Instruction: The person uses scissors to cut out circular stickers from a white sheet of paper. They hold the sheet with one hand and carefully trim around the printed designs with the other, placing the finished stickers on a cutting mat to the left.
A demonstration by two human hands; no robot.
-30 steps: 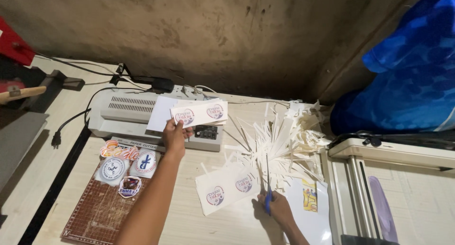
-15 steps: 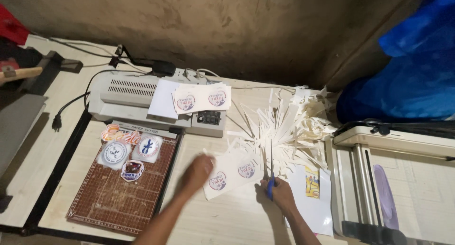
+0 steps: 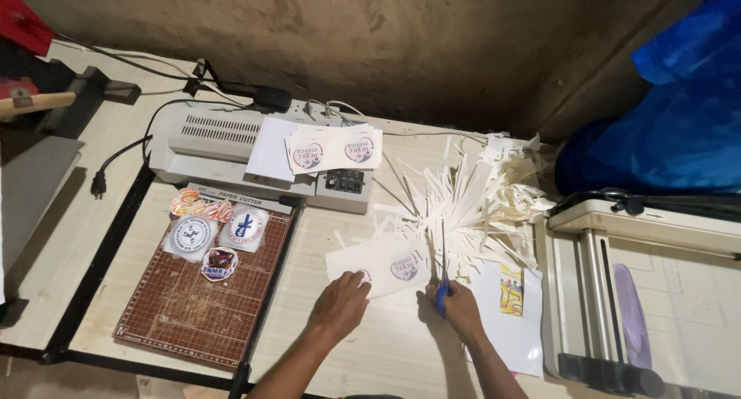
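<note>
Now left hand [image 3: 340,305] flat on sticker sheet [image 3: 378,266], right hand [image 3: 461,306] apparently clenched around blue scissors [image 3: 442,285].

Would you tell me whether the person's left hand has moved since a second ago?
Yes. The left hand came down from the grey laminator toward the person, onto the white printed sheet.

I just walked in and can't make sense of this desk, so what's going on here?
A person is working at a table with paper and scissors. The left hand presses on a white sheet printed with round emblems, while the right hand holds blue-handled scissors at the sheet's right edge, blades pointing away. A heap of white paper strips lies just beyond. On the left, cut-out stickers sit on a brown cutting board, and more printed sheets rest on a grey laminator.
</note>
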